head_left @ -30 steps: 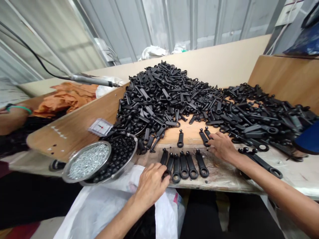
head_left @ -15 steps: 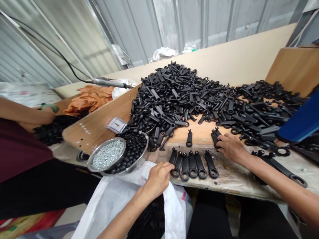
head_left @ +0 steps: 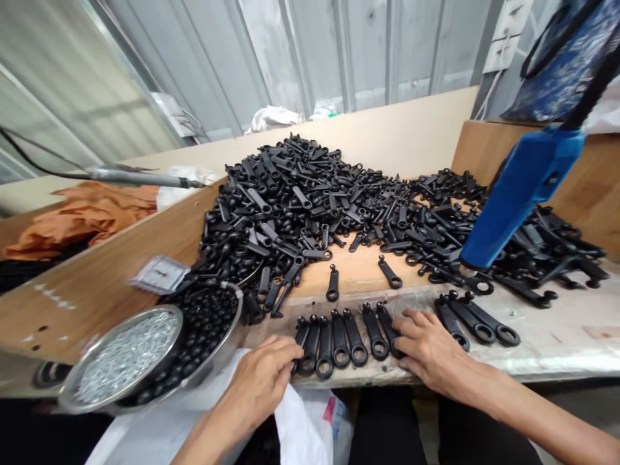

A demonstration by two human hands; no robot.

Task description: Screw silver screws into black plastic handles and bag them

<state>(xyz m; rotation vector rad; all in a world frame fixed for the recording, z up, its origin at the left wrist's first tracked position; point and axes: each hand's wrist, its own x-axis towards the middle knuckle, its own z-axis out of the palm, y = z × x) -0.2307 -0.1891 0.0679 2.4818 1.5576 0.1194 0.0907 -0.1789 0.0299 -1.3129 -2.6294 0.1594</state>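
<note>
Several black ring-ended parts lie side by side in a row along the table's front edge. At the row's left end, my left hand has its fingertips on the first part. My right hand is closed on the rightmost part of this row, flat on the table. Behind the row, two single parts lie apart on the wood. More black parts rest right of my right hand.
A large heap of black parts covers the back. At left are a bowl of silver screws, a bowl of black balls and a small dial box. A blue electric screwdriver hangs at right; a grey tool hangs at left.
The view has turned right. My right hand has come from the wood behind down to the row's right end, bringing a part beside the others. My left hand stays at the row's left end.
</note>
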